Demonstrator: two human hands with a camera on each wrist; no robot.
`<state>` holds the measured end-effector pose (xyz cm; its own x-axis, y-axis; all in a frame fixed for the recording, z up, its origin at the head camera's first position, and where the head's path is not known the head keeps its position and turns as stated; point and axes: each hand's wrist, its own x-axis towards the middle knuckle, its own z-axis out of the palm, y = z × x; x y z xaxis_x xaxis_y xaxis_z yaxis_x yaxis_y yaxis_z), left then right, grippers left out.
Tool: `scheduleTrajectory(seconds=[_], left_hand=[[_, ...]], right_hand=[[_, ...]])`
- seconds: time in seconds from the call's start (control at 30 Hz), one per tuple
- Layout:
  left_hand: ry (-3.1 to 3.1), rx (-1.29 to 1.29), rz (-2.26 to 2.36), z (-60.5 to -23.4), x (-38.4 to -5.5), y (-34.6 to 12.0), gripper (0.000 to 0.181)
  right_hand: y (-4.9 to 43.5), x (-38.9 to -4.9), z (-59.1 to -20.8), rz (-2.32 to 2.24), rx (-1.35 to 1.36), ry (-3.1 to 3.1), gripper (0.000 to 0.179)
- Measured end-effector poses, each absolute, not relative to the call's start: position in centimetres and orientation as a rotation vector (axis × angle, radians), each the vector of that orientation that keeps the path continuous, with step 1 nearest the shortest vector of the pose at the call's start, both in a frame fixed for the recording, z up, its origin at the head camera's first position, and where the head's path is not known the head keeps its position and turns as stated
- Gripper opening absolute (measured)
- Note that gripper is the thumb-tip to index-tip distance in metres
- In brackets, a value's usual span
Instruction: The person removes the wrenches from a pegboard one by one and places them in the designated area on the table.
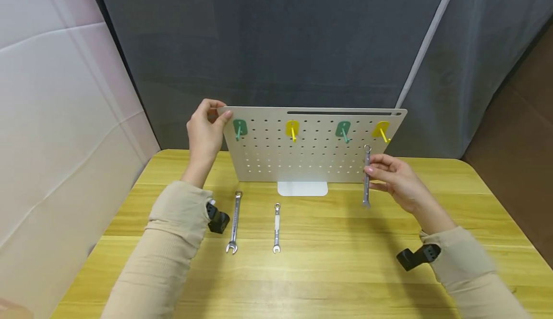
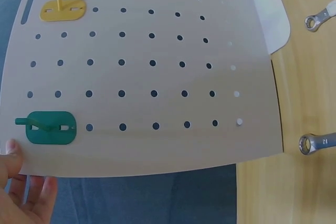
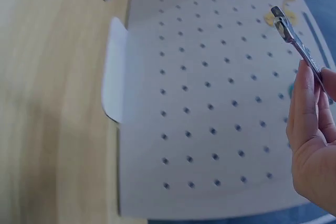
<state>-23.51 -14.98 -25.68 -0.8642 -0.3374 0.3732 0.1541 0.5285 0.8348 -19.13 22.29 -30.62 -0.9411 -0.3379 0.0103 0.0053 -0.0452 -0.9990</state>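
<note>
A white pegboard (image 1: 302,155) stands upright on the table, with two green hooks and two yellow hooks along its upper part. My left hand (image 1: 206,129) pinches its upper left corner, thumb in front, beside the left green hook (image 1: 239,129). In my right hand (image 1: 395,179) a combination wrench (image 1: 366,179) is held upright between thumb and fingers, ring end up. It hangs before the board's lower right side, below the right yellow hook (image 1: 381,130) and apart from it. The right wrist view shows the wrench's open end (image 3: 283,27) pointing away from the fingers (image 3: 304,103).
Two more wrenches lie on the wooden table: a longer one (image 1: 234,223) at left and a shorter one (image 1: 277,227) near the middle. The board's white foot (image 1: 302,189) juts forward. Grey cloth (image 1: 281,40) hangs behind, and a pale panel (image 1: 65,103) stands at left.
</note>
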Motion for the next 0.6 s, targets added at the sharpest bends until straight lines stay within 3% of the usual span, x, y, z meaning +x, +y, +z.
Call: scheduleTrajectory(seconds=[0.3,0.6], left_hand=[[-2.261,0.160,-1.298,-25.6,-23.5,-15.0,0.027],[-2.274,0.161,-1.283,-25.6,-23.5,-15.0,0.027]], right_hand=[[18.9,-19.1,-33.9,-1.904,-0.290,2.006,0.012],[15.9,-19.1,-37.7,-1.831,-0.215,1.945,0.036]])
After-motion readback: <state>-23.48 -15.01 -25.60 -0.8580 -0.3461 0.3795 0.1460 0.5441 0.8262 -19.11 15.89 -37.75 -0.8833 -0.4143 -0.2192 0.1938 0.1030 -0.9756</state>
